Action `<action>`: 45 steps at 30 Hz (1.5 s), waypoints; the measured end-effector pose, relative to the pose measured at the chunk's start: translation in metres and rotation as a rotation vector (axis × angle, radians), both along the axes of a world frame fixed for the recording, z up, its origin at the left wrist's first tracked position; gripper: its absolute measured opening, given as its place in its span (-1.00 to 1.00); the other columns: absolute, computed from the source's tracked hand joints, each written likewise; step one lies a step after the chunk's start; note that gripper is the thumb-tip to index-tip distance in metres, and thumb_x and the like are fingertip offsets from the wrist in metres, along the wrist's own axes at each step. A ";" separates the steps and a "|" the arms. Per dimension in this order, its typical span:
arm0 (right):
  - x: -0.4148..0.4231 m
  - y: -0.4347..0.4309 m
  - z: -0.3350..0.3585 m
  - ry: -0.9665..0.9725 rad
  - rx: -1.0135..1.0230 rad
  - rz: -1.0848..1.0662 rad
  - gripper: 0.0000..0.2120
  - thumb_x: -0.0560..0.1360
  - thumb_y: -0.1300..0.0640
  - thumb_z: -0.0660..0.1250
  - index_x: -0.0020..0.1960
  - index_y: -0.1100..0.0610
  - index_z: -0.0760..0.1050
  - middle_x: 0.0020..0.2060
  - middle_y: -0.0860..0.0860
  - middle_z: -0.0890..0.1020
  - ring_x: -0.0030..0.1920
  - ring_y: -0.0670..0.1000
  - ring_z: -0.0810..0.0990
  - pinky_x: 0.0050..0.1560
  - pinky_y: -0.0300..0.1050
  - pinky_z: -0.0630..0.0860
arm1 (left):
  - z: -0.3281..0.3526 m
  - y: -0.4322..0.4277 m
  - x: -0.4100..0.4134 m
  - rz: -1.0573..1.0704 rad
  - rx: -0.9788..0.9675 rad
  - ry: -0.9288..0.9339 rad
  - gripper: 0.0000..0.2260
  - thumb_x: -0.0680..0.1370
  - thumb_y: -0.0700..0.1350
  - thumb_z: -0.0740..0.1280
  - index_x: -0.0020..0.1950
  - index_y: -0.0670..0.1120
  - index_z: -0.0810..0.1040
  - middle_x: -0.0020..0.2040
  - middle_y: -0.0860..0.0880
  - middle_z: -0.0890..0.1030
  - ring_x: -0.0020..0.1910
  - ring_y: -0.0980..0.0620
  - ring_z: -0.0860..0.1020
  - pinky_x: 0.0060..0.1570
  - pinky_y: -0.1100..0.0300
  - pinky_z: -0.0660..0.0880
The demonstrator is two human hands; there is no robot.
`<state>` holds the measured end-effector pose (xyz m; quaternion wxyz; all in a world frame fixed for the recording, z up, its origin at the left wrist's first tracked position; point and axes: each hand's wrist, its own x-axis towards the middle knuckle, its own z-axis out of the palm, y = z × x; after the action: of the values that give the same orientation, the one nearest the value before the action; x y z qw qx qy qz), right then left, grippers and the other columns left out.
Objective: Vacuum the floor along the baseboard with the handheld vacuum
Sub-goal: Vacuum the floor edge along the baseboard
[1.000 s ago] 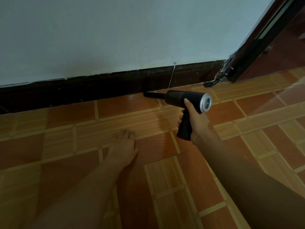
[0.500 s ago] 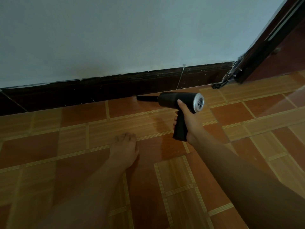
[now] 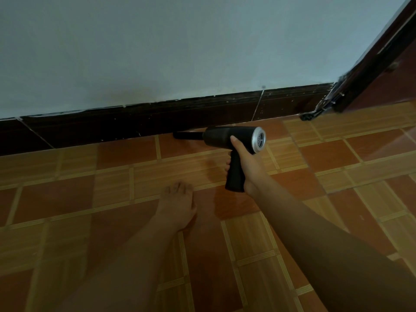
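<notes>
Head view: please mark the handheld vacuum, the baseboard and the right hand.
handheld vacuum [image 3: 221,137], head view, on its black barrel behind the nozzle.
baseboard [image 3: 112,126], head view, on its dark face left of the nozzle.
right hand [image 3: 248,163], head view, on the back of the hand gripping the handle.
</notes>
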<state>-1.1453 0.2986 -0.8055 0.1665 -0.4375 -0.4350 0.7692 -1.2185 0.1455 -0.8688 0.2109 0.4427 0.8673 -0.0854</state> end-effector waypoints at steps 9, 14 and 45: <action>-0.004 -0.003 -0.002 0.004 -0.029 0.006 -0.68 0.47 -0.01 0.38 0.04 0.22 0.48 -0.42 0.06 0.53 -0.49 -0.03 0.50 -0.45 -0.23 0.50 | -0.003 0.003 0.002 0.032 -0.017 -0.064 -0.47 0.65 0.04 -0.01 0.54 -0.16 -0.06 0.54 -0.18 -0.01 0.52 -0.10 -0.04 0.48 0.01 -0.05; 0.001 0.005 -0.004 0.005 -0.043 -0.013 -0.64 0.46 -0.01 0.39 0.09 0.24 0.48 -0.41 0.07 0.53 -0.48 -0.02 0.51 -0.44 -0.21 0.50 | -0.004 0.007 0.005 0.016 -0.069 -0.021 -0.46 0.64 0.07 0.00 0.53 -0.15 -0.03 0.53 -0.23 0.02 0.51 -0.17 0.01 0.47 -0.04 0.01; 0.073 0.083 -0.001 -0.007 -0.014 -0.328 -0.68 0.45 0.01 0.40 0.03 0.24 0.48 -0.40 0.07 0.52 -0.46 -0.02 0.50 -0.37 -0.16 0.50 | -0.004 0.063 0.030 -0.021 0.037 0.043 -0.51 0.61 0.05 0.09 0.50 -0.08 0.09 0.48 -0.16 0.19 0.46 -0.14 0.16 0.38 -0.07 0.16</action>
<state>-1.0724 0.3815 -0.8062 0.2853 -0.5063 -0.3530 0.7332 -1.1882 0.2085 -0.8724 0.1829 0.4538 0.8684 -0.0810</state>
